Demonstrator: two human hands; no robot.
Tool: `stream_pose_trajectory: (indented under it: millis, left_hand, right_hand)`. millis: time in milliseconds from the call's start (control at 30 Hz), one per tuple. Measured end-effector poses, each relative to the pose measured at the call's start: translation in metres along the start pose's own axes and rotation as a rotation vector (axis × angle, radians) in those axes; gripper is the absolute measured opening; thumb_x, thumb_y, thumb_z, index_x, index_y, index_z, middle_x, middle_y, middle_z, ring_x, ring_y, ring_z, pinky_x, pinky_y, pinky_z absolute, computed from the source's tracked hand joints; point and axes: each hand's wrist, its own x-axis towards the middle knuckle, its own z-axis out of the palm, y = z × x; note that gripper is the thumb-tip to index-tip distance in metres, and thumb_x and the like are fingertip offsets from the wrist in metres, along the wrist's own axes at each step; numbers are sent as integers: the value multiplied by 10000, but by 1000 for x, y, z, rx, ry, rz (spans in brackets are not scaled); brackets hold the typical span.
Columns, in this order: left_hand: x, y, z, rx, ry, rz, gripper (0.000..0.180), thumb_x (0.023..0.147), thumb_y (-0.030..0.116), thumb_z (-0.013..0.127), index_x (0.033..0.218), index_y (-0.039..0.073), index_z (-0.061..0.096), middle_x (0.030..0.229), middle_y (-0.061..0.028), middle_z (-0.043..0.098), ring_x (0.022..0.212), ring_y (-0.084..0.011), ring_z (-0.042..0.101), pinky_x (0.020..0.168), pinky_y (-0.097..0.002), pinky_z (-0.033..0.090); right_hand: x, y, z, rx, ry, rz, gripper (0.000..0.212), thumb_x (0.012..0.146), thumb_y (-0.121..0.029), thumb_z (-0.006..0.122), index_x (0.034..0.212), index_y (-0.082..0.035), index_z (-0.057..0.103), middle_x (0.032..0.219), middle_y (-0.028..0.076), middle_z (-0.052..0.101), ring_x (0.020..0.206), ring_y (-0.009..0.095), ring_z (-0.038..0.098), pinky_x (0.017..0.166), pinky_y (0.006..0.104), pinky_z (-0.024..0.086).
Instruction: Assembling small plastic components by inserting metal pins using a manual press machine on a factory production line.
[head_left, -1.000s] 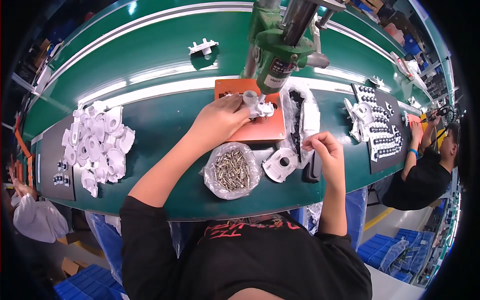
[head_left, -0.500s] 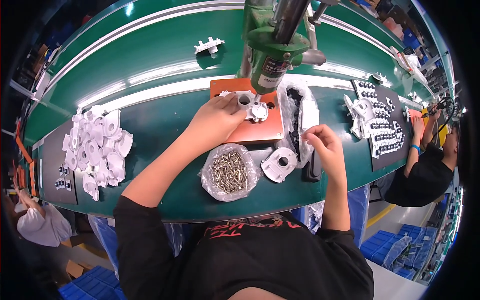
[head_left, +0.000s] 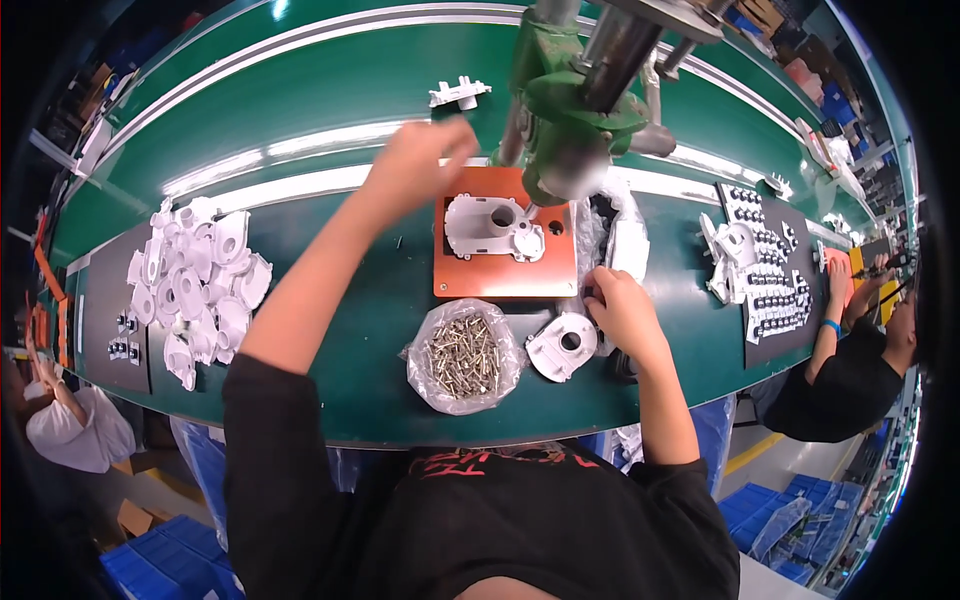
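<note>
On the orange plate (head_left: 463, 279) under the green press (head_left: 570, 130) lies a white plastic housing (head_left: 480, 228) with a round opening, and no hand touches it. My left hand (head_left: 425, 160) is raised beyond the plate's upper left corner, its fingers smeared by motion. Just right of the plate, my right hand (head_left: 622, 308) has its fingers curled together beside a clear bag of black parts (head_left: 600, 215); whatever they pinch is hidden. Below that hand rests a second white housing (head_left: 561, 347). A plastic bag of metal screws (head_left: 464, 358) stands in front of the plate.
White plastic covers (head_left: 195, 285) are heaped at left. A dark board (head_left: 775, 280) at right bears rows of white-and-black parts. One white part (head_left: 460, 93) sits on the green belt at the back. Co-workers are at both sides, one in black (head_left: 835, 385).
My left hand has let go of the housing on the plate and lifted up and away from it. My right hand has come leftward and down, nearer the second housing. The view has shifted slightly.
</note>
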Motion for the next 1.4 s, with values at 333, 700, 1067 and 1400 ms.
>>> stream_pose_trajectory:
  millis: [333,700,1067,1400]
  left_hand:
    - [103,-114,73,421,244,62,288,828,172,603,1105,125,543,974,-75,587,975,-268,559,837,-387,434]
    - [70,-151,46,584,317,237,207,792,163,639,983,103,586,921,-50,608,953,-238,559,832,-376,434]
    - [-58,5,-1,-112,-107,73,212,847,132,544,991,-5,616,1056,-153,629,1012,-332,570,915,-410,430]
    - [-80,27,46,33,105,367,199,787,149,604,856,-38,596,980,-186,629,1062,-336,563,952,-433,426]
  right_hand:
    - [-7,12,-1,380,81,23,193,771,29,618,964,23,627,765,91,567,656,163,529,634,274,445]
    - [3,8,-12,530,136,132,107,819,11,607,925,25,596,818,10,608,753,71,544,701,219,441]
    - [59,-17,-6,782,102,72,143,832,-85,623,927,22,615,841,-11,597,767,50,524,700,207,414]
    - [89,-42,10,566,136,-128,232,764,-107,643,947,35,655,1048,152,576,974,266,556,910,348,415]
